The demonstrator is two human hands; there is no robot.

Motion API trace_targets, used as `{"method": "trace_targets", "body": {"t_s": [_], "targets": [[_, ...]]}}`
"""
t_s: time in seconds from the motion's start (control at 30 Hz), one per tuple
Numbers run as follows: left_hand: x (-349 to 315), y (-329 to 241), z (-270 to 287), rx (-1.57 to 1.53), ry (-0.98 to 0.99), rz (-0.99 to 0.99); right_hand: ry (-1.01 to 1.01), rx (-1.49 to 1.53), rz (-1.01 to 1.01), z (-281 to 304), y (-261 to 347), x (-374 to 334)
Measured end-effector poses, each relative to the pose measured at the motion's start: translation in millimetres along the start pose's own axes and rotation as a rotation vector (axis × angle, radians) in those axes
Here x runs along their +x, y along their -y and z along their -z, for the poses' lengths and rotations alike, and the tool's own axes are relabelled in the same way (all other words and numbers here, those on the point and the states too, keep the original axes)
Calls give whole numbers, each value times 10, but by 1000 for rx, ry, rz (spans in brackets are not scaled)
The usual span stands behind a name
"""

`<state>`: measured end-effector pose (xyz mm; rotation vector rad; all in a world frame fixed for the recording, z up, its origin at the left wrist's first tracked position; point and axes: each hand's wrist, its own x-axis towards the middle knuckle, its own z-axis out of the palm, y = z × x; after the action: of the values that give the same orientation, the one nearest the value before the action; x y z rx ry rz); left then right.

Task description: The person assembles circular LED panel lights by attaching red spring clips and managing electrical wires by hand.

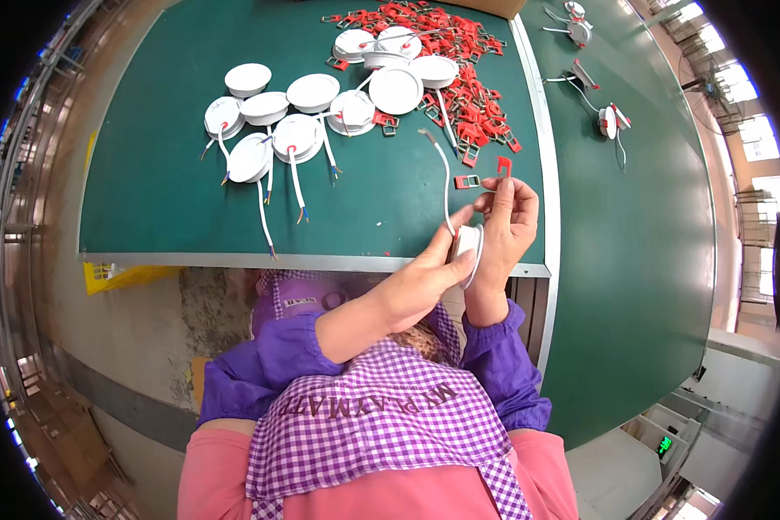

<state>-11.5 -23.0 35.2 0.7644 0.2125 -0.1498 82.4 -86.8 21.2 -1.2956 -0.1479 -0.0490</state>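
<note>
My left hand [418, 284] is closed around a round white downlight [469, 250], tilted on its edge near the table's front. A white cable [447, 191] rises from the light, its stripped end pointing away from me. Pinched between thumb and fingertips of my right hand [513, 224] is a red spring clip [503, 165], held upright just beyond the light. Another clip [467, 182], red with a metal loop, lies on the green table to the left of those fingertips. The light partly hides the right palm.
Several white downlights [313, 92] with loose cables lie at the table's middle and left. A pile of red clips [472, 104] spreads over the far right. Beyond a metal edge strip [542, 130], a second green surface [633, 243] carries a few downlights [611, 122] with clips.
</note>
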Motion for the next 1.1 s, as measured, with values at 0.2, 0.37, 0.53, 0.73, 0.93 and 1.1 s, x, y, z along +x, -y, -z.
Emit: {"method": "trace_targets", "body": {"t_s": [0.2,0.37,0.53,0.73,0.93,1.1], "targets": [[-64,-108,297,19,-16,8,61,-14,-27,140,-2,107],[32,-262,379,71,-196,-69,205,-19,-237,238,184,77],[5,-300,378,-10,-236,-222,243,181,-412,247,228,45],[-14,-311,394,-49,-237,-237,221,-4,-246,209,322,8],[-9,-342,325,-66,-325,-344,328,-532,112,145,334,-174],[58,-276,350,7,-327,-481,347,-576,173,59,281,-274]]}}
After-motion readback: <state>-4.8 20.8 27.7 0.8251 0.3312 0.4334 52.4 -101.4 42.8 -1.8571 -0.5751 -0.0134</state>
